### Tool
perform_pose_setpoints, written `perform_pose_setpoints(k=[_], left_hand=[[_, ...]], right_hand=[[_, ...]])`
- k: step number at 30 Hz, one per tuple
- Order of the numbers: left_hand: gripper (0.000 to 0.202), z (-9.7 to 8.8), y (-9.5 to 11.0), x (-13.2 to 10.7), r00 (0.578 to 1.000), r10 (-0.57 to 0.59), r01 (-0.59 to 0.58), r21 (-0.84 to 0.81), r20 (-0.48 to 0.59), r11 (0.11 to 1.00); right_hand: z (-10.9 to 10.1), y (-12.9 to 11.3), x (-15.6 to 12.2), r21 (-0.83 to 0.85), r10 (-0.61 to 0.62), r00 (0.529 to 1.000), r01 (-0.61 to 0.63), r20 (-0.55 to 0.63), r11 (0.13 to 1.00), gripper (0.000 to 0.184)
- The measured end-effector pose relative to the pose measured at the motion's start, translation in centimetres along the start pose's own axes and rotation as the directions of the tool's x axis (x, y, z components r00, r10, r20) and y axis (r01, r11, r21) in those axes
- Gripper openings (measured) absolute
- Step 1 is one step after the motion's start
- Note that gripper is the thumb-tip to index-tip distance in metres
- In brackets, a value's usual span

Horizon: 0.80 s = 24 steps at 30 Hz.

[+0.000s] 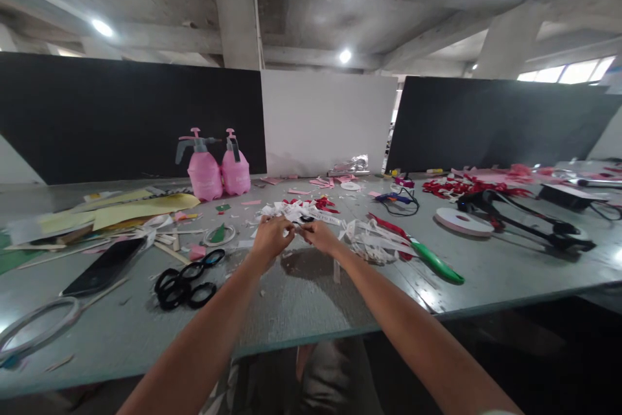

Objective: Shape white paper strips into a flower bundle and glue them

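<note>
Both hands met mid-table: left hand (270,237) & right hand (318,235) pinched 1 small white paper strip (297,227) between fingertips. Black scissors (187,279) lay just left, green-handled tool (436,263) to the right.

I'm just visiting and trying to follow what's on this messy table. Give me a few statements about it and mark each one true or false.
1. Both hands, the left hand and the right hand, meet over a small white paper strip. True.
2. Two pink spray bottles stand side by side at the back of the table. True.
3. The black scissors are in the right hand. False: they lie on the table, left of the left forearm.
4. The green-handled tool stands upright. False: it lies flat, right of the right hand.
5. A dark phone lies left of the scissors. True.
</note>
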<state>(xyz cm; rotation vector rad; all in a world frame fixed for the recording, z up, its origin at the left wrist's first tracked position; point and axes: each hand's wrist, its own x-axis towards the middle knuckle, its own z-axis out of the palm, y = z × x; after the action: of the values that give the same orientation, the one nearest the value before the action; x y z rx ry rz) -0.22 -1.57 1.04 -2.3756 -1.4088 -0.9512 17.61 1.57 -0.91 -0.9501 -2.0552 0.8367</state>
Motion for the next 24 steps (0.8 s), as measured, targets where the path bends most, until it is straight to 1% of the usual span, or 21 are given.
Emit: perform_pose_setpoints(k=[3, 6, 10, 14, 17, 24], left_hand=[[0.015, -0.06, 0.05, -0.06, 1.0, -0.01, 0.01, -0.022, -0.004, 1.0], [0.016, -0.06, 0.06, -0.08, 1.0, -0.02, 0.02, -0.019, 0.008, 1.0], [0.015, 0.01, 0.07, -0.06, 0.999, -0.011, 0.012, -0.018, 0.043, 1.0], [0.013, 0.2, 0.08, -0.01, 0.997, 0.005, -0.005, 0.004, 0.075, 1.0], [0.014, 0.41, 0.13, 0.05, 0.998, 0.013, -0.015, 0.021, 0.069, 1.0], [0.015, 0.6, 0.43, 0.09, 0.999, 0.009, -0.012, 0.084, 0.033, 0.996]], right_hand=[[-0.03, 0.15, 0.08, 0.032, 0.019, 1.0, -0.019, -0.015, 0.999, 0.036], [-0.15, 0.08, 0.04, 0.028, -0.001, 1.0, 0.001, 0.008, 1.0, 0.033], [-0.22, -0.06, -0.04, -0.037, -0.035, 0.999, 0.036, 0.028, 0.999, 0.029], [-0.12, 0.27, 0.09, -0.12, -0.079, 0.996, 0.084, 0.048, 0.989, 0.03], [0.0, 0.64, 0.24, -0.13, -0.086, 0.995, 0.093, 0.06, 0.987, 0.029], [0.32, 0.81, 0.55, -0.142, -0.058, 0.997, 0.064, 0.049, 0.988, 0.028]])
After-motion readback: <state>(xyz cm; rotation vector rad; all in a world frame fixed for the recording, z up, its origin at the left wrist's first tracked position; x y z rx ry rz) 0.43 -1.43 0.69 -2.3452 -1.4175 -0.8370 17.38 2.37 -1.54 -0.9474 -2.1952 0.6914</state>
